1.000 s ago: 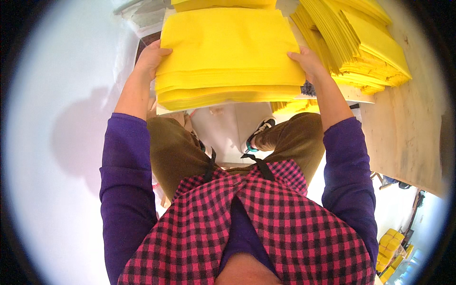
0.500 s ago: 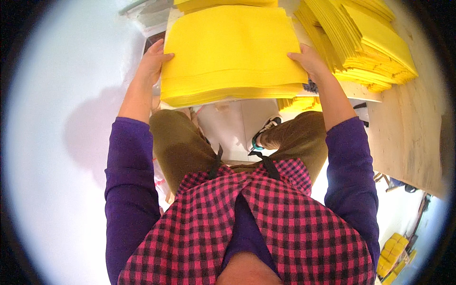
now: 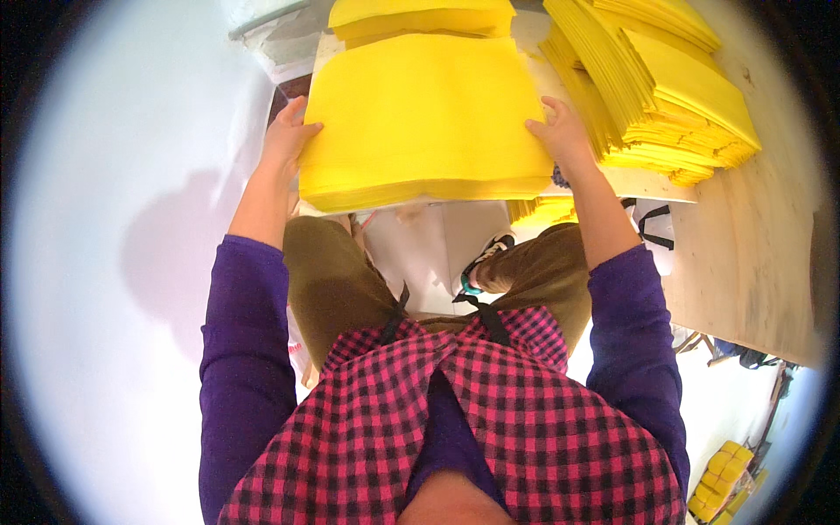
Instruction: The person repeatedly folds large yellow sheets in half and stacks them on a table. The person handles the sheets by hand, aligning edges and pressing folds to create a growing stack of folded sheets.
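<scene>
A stack of thin yellow sheets [image 3: 424,118], felt-like in look, lies in front of me with its near edge over the table's front. At its left side my left hand [image 3: 289,140] grips the edge, thumb resting on the top sheet. My right hand [image 3: 564,140] holds the opposite side the same way, thumb on the top and fingers bent by the edge. How far the fingers reach under or along the sides is partly hidden. The layers at the near edge lie fairly even.
Beyond stands another yellow stack [image 3: 420,16]. Fanned, folded yellow bundles [image 3: 674,96] are heaped on the wooden table [image 3: 744,254] at the right. A white wall [image 3: 114,262] runs along my left. More yellow packs [image 3: 722,477] sit at the far lower right.
The stack and both hands sit slightly lower in the picture. The stack's near-edge layers, spread in steps before, now lie more flush. Both hands stay at its sides.
</scene>
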A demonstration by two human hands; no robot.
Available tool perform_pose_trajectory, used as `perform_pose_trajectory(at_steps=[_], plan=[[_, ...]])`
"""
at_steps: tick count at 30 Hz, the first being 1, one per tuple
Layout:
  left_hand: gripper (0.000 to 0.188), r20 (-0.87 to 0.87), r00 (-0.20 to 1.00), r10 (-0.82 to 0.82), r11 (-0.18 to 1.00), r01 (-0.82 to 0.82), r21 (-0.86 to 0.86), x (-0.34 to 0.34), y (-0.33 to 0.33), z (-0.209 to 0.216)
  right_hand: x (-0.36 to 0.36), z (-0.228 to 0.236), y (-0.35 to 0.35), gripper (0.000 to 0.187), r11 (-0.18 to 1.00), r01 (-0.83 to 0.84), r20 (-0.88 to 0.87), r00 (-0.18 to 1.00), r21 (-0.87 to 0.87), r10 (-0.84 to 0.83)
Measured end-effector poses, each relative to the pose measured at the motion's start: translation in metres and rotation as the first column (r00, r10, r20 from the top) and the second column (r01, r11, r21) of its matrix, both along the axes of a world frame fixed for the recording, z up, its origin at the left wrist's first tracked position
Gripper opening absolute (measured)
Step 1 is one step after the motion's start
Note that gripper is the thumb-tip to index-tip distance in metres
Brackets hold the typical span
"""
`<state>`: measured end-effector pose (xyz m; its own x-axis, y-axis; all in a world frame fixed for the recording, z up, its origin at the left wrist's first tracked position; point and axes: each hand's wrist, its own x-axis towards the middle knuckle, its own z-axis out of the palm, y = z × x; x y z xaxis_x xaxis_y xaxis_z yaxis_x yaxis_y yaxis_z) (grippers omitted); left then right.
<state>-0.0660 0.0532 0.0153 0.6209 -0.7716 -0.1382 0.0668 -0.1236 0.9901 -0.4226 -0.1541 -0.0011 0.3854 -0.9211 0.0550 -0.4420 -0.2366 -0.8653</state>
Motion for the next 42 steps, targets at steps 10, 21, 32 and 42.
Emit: perform_pose_trajectory(at_steps=[10, 21, 32, 42], plan=[[0.064, -0.005, 1.000, -0.018, 1.000, 0.018, -0.018, -0.011, 0.000, 0.009, -0.013, 0.001, 0.001, 0.043, 0.964, -0.060, -0.201, 0.980, -0.260, 0.007], [0.054, -0.117, 0.992, -0.046, 0.998, 0.040, -0.056, -0.018, 0.010, 0.026, 0.025, 0.005, -0.085, 0.032, 0.980, -0.063, -0.026, 0.998, -0.191, 0.060], [0.038, -0.234, 0.971, 0.047, 0.992, -0.073, -0.100, 0.006, 0.002, -0.004, 0.073, 0.014, -0.146, 0.034, 0.992, 0.026, -0.143, 0.990, 0.122, -0.009], [0.033, -0.271, 0.960, 0.064, 0.993, -0.087, -0.074, 0.009, 0.002, -0.007, 0.101, 0.020, -0.174, 0.041, 1.000, 0.018, -0.353, 0.936, 0.015, -0.011]])
